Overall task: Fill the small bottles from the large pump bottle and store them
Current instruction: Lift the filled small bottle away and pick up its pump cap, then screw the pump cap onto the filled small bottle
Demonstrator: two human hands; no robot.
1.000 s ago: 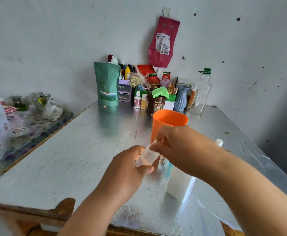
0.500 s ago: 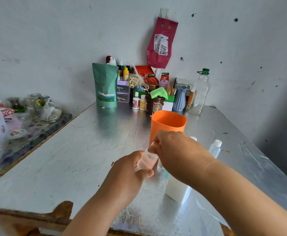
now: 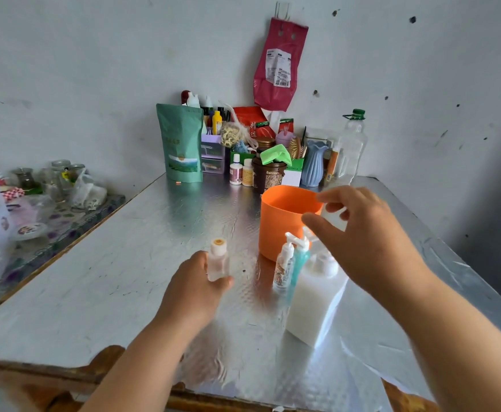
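Observation:
My left hand [image 3: 197,288] grips a small translucent bottle [image 3: 217,259], upright and uncapped, its round mouth showing on top. My right hand [image 3: 362,236] is lifted to the right beside the orange cup's rim, pinching a small white cap [image 3: 334,215] between thumb and fingers. The large white pump bottle [image 3: 314,298] stands under my right hand. Beside it stand a small printed pump bottle [image 3: 282,267] and a teal pump bottle [image 3: 298,264]. The orange cup [image 3: 282,224] stands just behind them.
The foil-covered table [image 3: 124,278] has clutter along the back wall: a green pouch [image 3: 181,144], small pill bottles [image 3: 241,173], a brown jar [image 3: 268,175], a blue vase [image 3: 314,165] and a clear plastic bottle [image 3: 350,147]. A lower side table with jars [image 3: 50,185] lies left.
My hands have come apart. The right hand has lifted away to the right with the cap, leaving the small bottle open and upright in my left hand.

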